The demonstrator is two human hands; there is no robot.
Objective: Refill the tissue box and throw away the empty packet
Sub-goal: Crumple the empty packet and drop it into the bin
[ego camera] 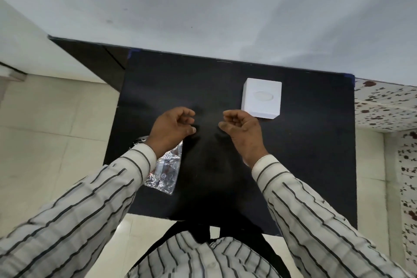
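Head view: a black table point(304, 165) fills the middle of the frame, with a white tissue box point(261, 97) standing upright right of centre, its oval slot facing up. A crinkled clear plastic packet point(165, 170) lies flat at the left of the frame, partly hidden under the left wrist and striped sleeve point(101, 187).

Both hands are held above the table at mid-frame, well apart from each other. The left hand point(171, 130) and the right hand point(242, 130) are loosely curled, fingers half bent, and nothing is seen held in either. The right hand is just beside the near corner of the box; contact cannot be told.

The packet is judged to be very light, limp and slippery, likely to crackle and slide on the smooth table, so a pinch at a free edge or corner, or a crumpling grab, is judged best. It looks flat and empty. The box is judged light and stiff, best taken by its opposite side walls.
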